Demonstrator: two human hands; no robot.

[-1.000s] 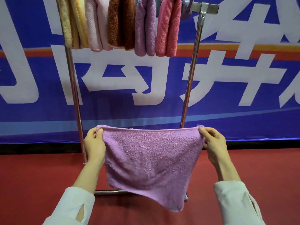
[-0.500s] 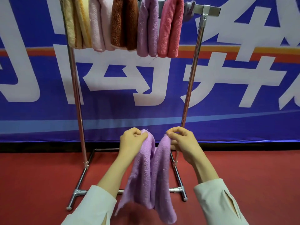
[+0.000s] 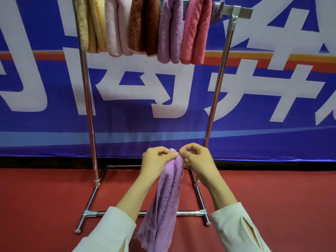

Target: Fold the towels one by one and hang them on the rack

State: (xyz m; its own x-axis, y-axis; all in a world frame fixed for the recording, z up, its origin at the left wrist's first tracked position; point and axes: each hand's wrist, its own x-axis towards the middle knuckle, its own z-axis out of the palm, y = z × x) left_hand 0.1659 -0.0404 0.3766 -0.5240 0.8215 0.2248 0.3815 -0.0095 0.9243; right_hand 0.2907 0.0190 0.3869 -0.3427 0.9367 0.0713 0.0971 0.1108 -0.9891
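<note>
Lilac towel (image 3: 168, 197): one, held low in front of the rack's base. It hangs doubled between the forearms, with its two top corners brought together at the hands.
Step in hand: judged to be the first fold of this towel, halved side to side; the hanging is not yet done.
Blue banner (image 3: 54, 84): one, with large white characters, behind everything.
Red floor (image 3: 41, 206): one, under the rack.
Rack (image 3: 89, 115): one, chrome, with two uprights and a top bar at the upper edge of the view.
Hung towels: five, folded over the bar side by side: cream-yellow (image 3: 91, 26), pale pink (image 3: 116, 28), brown (image 3: 143, 26), lilac (image 3: 171, 31), coral (image 3: 196, 31).
Left hand (image 3: 156, 161): one, thumb and fingers pinched tight on the towel's top edge.
Right hand (image 3: 199, 160): one, fingertips pinched on the same edge, touching the left hand's grip.
Grey piece on the bar (image 3: 217, 9): one, right of the coral towel; I cannot tell what it is.
Next move: probably one hand takes both corners, the other smooths the fold, then the towel is lifted to the short bare stretch at the bar's right end.
</note>
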